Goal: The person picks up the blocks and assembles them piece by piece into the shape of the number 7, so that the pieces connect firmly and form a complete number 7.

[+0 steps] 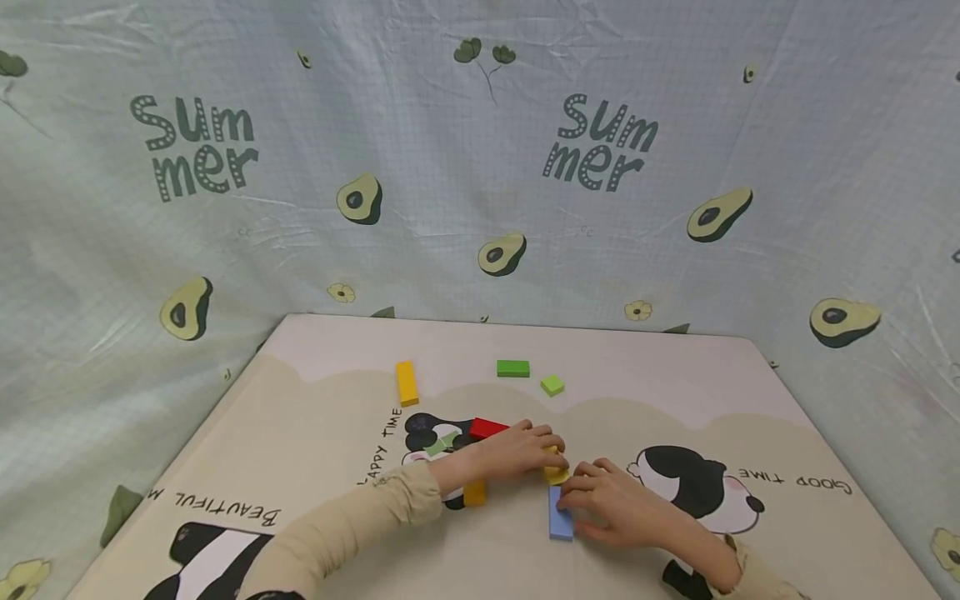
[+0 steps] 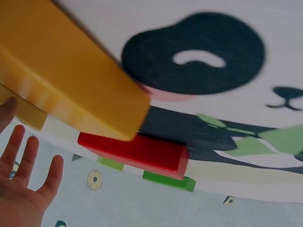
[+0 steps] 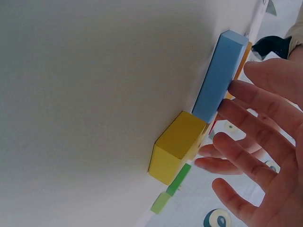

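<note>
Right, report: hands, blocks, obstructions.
Left hand at yellow block; right hand at blue block. Yellow and blue blocks close together. Red block beside left hand, possibly in the way.

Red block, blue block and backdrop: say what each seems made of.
Red block: probably painted wood or plastic, smooth, with a soft sheen. Blue block: likely the same, satin, showing no visible grain. Backdrop: apparently thin fabric or plastic sheeting, given its creases and faint shine.

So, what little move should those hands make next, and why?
Perhaps the right hand should gently nudge the blue block toward the yellow block: it touches the blue one, whose end lies by the yellow one, and the left hand, touching the yellow one, could steady it.
</note>
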`<state>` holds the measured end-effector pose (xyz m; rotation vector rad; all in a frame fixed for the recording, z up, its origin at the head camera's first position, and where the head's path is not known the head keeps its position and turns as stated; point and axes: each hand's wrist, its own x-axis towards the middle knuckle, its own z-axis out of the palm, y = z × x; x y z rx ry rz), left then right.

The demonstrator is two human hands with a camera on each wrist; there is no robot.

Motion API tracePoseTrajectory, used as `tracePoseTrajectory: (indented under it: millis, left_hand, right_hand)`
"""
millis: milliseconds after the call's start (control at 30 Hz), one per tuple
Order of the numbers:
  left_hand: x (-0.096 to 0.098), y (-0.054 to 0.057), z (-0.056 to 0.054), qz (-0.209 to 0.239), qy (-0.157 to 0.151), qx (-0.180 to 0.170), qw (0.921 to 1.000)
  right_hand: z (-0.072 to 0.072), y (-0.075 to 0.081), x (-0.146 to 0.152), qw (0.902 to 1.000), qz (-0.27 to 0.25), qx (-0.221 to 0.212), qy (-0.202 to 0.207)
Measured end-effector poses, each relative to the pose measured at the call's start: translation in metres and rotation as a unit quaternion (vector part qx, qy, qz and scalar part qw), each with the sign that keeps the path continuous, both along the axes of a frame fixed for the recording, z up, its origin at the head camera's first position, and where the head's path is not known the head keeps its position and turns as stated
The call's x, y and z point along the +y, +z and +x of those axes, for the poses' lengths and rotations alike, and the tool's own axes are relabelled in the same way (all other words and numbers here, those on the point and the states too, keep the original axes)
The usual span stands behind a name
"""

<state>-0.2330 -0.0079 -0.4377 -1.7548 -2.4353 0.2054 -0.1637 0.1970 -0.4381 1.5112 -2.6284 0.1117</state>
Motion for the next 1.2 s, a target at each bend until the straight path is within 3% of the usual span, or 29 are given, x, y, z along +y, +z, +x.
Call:
tracePoseTrajectory:
  millis: [333,600,733,1200]
  left_hand:
    - [-0.020,0.003,0.010,-0.007,0.050,0.027,0.9983]
    - [-0.026,-0.005,0.015,-0.007,0.045,0.014,0.9989]
    - [-0.026,-0.004,0.014,-0.012,0.044,0.014,0.9989]
    - [-0.026,-0.001,0.012,-0.036,0.040,-0.040,0.9978]
  right_hand:
    - [0.001,-0.001,0.000,0.9998,-0.008,0.016,0.008]
    - [0.000,-0.002,0.000,0.9999,-0.002,0.010,0.005]
    - [0.001,-0.002,0.001,0.9999,-0.005,0.011,0.005]
    - [0.001,-0.002,0.001,1.0000,-0.004,0.008,0.002]
